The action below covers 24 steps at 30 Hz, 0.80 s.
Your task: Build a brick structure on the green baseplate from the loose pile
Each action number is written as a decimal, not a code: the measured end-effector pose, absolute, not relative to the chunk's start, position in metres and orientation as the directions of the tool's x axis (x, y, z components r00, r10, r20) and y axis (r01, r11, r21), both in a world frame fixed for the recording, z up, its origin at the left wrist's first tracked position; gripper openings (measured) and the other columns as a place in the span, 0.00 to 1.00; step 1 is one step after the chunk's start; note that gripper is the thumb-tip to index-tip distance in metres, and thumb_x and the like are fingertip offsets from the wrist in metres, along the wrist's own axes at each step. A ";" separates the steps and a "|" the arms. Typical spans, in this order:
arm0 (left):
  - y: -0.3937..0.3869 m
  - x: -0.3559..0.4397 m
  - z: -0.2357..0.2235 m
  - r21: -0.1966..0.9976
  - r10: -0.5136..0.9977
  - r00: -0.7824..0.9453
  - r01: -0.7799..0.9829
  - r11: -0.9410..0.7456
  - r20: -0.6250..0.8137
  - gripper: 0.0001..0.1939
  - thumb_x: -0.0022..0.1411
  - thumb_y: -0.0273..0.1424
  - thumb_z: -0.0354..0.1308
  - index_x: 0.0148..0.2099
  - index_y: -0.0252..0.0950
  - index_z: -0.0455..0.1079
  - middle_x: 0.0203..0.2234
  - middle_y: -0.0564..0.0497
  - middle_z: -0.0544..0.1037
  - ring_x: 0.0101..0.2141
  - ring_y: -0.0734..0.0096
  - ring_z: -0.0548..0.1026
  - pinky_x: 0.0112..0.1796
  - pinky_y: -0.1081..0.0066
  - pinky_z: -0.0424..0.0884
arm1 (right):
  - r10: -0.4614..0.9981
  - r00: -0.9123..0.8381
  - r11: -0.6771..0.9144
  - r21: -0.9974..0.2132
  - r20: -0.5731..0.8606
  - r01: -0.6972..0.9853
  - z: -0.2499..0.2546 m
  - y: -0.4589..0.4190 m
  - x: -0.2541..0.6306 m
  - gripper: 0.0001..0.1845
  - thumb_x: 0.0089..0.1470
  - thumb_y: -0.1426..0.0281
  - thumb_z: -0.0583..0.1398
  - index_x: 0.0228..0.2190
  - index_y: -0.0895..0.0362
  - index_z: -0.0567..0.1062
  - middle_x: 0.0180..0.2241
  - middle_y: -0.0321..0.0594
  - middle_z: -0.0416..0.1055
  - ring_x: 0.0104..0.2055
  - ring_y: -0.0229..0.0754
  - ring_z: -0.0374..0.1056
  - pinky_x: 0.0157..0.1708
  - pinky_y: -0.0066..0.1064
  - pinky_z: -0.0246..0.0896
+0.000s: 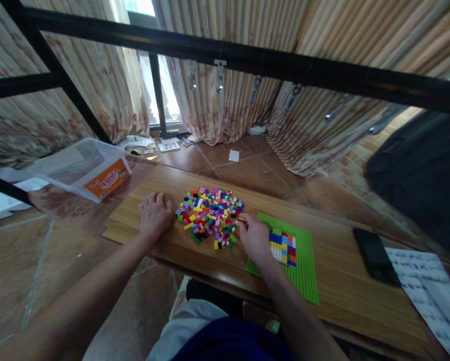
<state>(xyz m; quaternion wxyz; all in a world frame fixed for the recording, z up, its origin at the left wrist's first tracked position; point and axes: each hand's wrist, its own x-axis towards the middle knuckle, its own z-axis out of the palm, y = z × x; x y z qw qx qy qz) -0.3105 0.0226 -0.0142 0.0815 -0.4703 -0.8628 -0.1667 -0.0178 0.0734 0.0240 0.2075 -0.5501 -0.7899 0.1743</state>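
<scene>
A heap of small multicoloured toy building bricks (212,213) is spread on a wooden table (338,250). To its left, my left hand (155,213) rests on the tabletop with its fingers loosely laid out, holding nothing. My right hand (254,235) reaches to the heap's right edge, thumb and fingers drawn together at the bricks. Whatever lies between those fingertips is too small to make out. Under and beside my right wrist is a green studded baseplate (303,271). A patch of joined bricks (284,245) in blue, yellow, red and white sits on it, partly covered by my hand.
A clear plastic box (85,165) with an orange label stands at the left. A black phone (375,255) and printed paper sheets (420,281) lie at the right. A black metal bar (247,55) with hanging clips crosses above. Papers (138,144) lie on the floor.
</scene>
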 end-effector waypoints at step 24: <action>0.022 -0.312 -0.018 0.177 0.786 -0.533 0.846 0.503 0.312 0.25 0.65 0.39 0.44 0.59 0.32 0.64 0.56 0.37 0.68 0.56 0.49 0.65 0.54 0.54 0.59 | 0.862 -0.355 -0.433 -0.890 -0.361 -0.146 0.011 0.076 -0.014 0.21 0.33 0.62 0.72 0.30 0.57 0.73 0.20 0.33 0.72 0.22 0.34 0.66 0.20 0.24 0.59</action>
